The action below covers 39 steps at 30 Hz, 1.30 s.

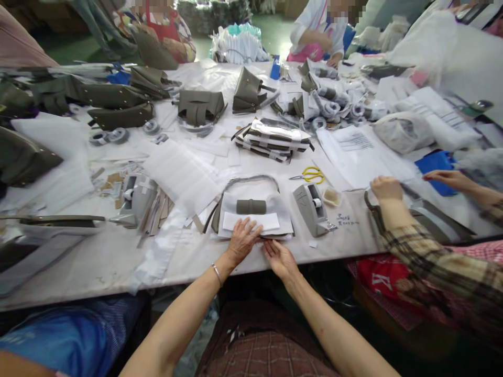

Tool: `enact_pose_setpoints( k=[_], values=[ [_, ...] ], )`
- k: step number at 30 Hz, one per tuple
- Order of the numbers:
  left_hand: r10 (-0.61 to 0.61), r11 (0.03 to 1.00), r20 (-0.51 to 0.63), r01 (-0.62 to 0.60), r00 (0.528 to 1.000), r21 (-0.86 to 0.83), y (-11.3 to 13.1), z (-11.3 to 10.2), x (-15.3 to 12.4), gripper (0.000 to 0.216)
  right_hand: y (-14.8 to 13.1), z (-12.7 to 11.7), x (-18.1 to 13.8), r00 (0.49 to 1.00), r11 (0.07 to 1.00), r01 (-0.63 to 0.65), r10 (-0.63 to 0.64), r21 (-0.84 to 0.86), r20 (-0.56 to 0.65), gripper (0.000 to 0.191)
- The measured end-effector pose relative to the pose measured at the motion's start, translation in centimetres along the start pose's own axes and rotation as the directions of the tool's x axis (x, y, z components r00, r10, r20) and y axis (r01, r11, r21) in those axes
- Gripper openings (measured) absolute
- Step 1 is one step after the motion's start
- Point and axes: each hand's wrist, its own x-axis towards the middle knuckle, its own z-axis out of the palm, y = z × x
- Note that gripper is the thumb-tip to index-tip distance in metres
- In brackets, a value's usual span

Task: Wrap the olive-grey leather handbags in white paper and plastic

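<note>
An olive-green handbag (215,220) lies in front of me with its wrapped handle (251,179) curving toward the far side. White wrapping sheet (280,201) covers much of it, and a rolled olive strap or tab (250,207) shows on top. My left hand (242,240) rests flat with spread fingers on a folded white foam strip (266,222) across the bag. My right hand (280,257) is palm up at the bag's near edge, fingers stretched out and touching it; the fingertips are partly hidden beneath.
Tape dispensers (310,209) (135,201) stand on both sides of the bag. Yellow-handled scissors (312,175) and a stack of wrapped bag pieces (271,139) lie beyond. At right, a co-worker's hands (387,188) handle another bag. Green bags (118,99) crowd the far left.
</note>
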Motion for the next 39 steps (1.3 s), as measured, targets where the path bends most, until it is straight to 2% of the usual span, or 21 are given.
enact_pose_setpoints(
  k=[6,10,13,20,24,28,31,36,39],
  values=[
    [-0.030,0.999,-0.003,0.029,1.000,-0.044,-0.2,-0.8,0.6,0.035,0.8,1.1,0.2,0.996,0.979,0.040,-0.022,0.201,-0.088,0.026],
    [-0.030,0.999,-0.006,0.030,1.000,-0.044,-0.3,-0.9,0.7,0.033,0.8,2.0,0.3,0.993,0.969,0.104,-0.088,0.223,-0.081,0.035],
    [-0.018,0.999,-0.008,0.018,1.000,-0.029,-0.3,-0.6,0.6,0.034,0.8,2.2,0.4,0.991,0.970,0.106,-0.084,0.219,-0.107,0.037],
    [0.113,0.993,0.056,-0.115,0.992,0.039,-0.2,-1.5,0.1,0.043,0.3,3.3,0.4,0.960,0.972,0.009,0.057,0.235,-0.273,0.018],
    [0.163,0.972,0.089,-0.175,0.983,0.156,0.5,-1.9,0.7,0.040,-0.7,4.6,0.3,0.921,0.975,-0.038,0.119,0.219,-0.370,0.018],
    [0.193,0.957,0.067,-0.203,0.979,0.206,1.0,-1.2,2.1,0.031,-2.2,6.0,-0.1,0.899,0.973,-0.051,0.142,0.223,-0.414,0.011],
    [0.205,0.963,0.049,-0.210,0.978,0.169,0.9,-0.7,2.9,0.025,-3.3,6.9,-1.0,0.892,0.971,-0.059,0.156,0.233,-0.424,0.009],
    [0.179,0.980,0.011,-0.179,0.984,0.085,0.0,-0.8,3.0,0.020,-4.7,8.6,-3.3,0.922,0.964,-0.065,0.157,0.258,-0.355,0.011],
    [0.189,0.980,-0.024,-0.188,0.982,0.061,-0.5,-0.7,2.8,0.016,-5.1,9.8,-3.7,0.932,0.960,-0.096,0.180,0.265,-0.314,0.020]
  ],
)
